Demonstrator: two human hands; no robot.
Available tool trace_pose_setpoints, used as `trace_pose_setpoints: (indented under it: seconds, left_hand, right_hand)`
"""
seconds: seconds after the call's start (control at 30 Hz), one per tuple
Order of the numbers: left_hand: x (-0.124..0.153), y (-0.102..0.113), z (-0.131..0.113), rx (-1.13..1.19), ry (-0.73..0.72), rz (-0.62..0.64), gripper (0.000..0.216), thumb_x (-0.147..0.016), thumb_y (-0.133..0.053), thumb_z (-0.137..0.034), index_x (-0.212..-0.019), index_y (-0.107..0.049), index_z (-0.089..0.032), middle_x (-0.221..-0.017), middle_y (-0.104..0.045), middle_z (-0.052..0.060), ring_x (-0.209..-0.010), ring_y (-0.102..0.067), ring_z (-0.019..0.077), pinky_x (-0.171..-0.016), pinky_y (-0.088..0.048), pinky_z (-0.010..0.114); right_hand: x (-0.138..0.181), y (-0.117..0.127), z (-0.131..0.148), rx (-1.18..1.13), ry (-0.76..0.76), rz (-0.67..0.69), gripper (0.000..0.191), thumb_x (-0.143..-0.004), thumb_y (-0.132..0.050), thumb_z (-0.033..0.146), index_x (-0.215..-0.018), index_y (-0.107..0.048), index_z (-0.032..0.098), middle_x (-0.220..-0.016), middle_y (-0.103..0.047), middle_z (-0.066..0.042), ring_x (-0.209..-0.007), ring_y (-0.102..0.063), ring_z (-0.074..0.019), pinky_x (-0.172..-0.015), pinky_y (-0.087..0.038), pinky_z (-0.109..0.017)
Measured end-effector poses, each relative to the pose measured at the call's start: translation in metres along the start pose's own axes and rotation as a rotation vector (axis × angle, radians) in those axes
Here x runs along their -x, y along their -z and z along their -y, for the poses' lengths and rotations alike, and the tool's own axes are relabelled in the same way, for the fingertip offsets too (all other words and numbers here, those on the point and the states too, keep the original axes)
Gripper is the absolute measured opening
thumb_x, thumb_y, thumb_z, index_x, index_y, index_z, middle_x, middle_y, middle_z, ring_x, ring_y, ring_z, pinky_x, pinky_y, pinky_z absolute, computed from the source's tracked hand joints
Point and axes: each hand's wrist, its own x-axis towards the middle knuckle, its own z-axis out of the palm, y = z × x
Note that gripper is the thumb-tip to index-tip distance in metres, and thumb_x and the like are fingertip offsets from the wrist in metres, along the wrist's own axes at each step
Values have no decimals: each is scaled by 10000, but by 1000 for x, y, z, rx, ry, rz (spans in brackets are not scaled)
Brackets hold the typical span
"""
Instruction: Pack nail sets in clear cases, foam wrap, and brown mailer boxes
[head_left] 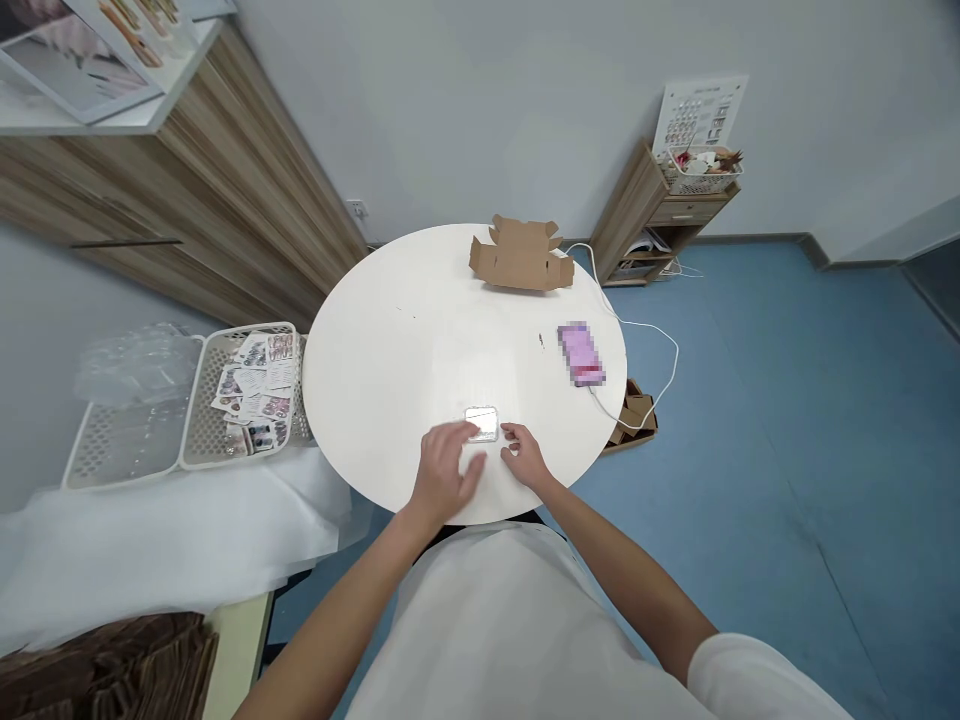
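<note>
A small flat rectangular case [482, 423], clear or silvery with a shiny face, lies on the white oval table [375, 370] close to its front edge. My left hand [448, 467] is at the case's left side, thumb and fingers apart, with a fingertip at its near left part. It looks slightly blurred. Just right of the case is my right hand [525, 457], its fingers loosely bent with gaps between them and nothing visible in them. What is inside the case is too small to make out.
An unfolded cardboard box [521, 257] stands at the table's back. A pixelated purple phone-like item [580, 353] with a white cable [671, 345] lies on the right. White baskets [191, 400] with printed cards stand left. A wooden cabinet [641, 215] is behind, right.
</note>
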Motion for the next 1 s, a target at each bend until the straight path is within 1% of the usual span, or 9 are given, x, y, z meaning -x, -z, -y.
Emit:
trace_pose_setpoints:
  seconds: [0.2,0.33,0.47,0.53,0.63,0.7,0.77,0.87,1.0]
  left_hand:
    - [-11,-7,30,-335,171,218,435,-782,-454,-309,-1193,-385,-183,-1236,-414,127,-1132,-389,278,-893,-336,433]
    - [-4,-11,41,-413,353,189,620,-723,-514,-337,-1257,-260,-150,-1313,-278,185,-1212,-251,345,-900,-292,482]
    - [3,-13,45,-307,466,122,732,-693,-546,-333,-1276,-171,-98,-1291,-279,223,-1201,-280,329,-915,-291,429]
    - [2,-12,48,-271,487,122,696,-682,-557,-308,-1251,-208,-110,-1227,-371,202,-1146,-367,294,-879,-332,385]
    - [-2,-8,53,-260,505,154,523,-673,-557,-284,-1138,-350,-159,-977,-539,106,-957,-508,240,-760,-389,336]
    - [-5,-7,57,-256,491,182,301,-665,-553,-272,-940,-464,-188,-806,-556,46,-811,-543,208,-677,-396,306]
    - [-6,-5,59,-230,468,194,116,-661,-542,-263,-727,-473,-198,-699,-531,14,-697,-533,176,-610,-388,277]
    - [-6,-2,61,-159,448,194,128,-672,-517,-263,-610,-425,-199,-641,-508,-6,-614,-511,146,-548,-376,251]
    - [-3,6,68,-16,466,221,49,-696,-492,-236,-691,-470,-192,-651,-558,10,-604,-549,142,-544,-408,249]
  right_hand:
    - [8,7,-2,159,-49,-126,488,-666,-451,184,-1151,-410,217,-1204,-400,-65,-1171,-331,-217,-974,-294,-391]
    - [20,6,-7,105,-148,-91,595,-682,-475,254,-1247,-292,228,-1269,-336,-76,-1197,-306,-238,-968,-298,-392]
    - [34,2,-12,44,-261,-78,681,-676,-506,321,-1286,-212,250,-1292,-302,-95,-1091,-431,-241,-858,-393,-361]
    - [36,-1,-13,58,-305,-87,705,-659,-526,327,-1286,-210,254,-1246,-358,-97,-1000,-492,-226,-805,-417,-347]
    - [33,-5,-13,89,-337,-103,683,-626,-556,318,-1246,-280,251,-1051,-503,-60,-884,-533,-201,-747,-427,-327]
    - [29,-7,-10,98,-347,-90,548,-618,-551,308,-1142,-403,243,-892,-549,-26,-790,-545,-183,-690,-431,-309]
    - [27,-9,-6,116,-343,-79,329,-625,-525,303,-945,-513,229,-779,-553,-5,-714,-538,-171,-646,-427,-299]
    - [28,-11,1,133,-335,-113,140,-642,-489,310,-743,-515,216,-727,-546,-3,-686,-530,-169,-625,-424,-299]
    - [38,-14,8,0,-350,-164,275,-673,-470,316,-933,-458,225,-742,-551,-3,-592,-544,-144,-572,-441,-288]
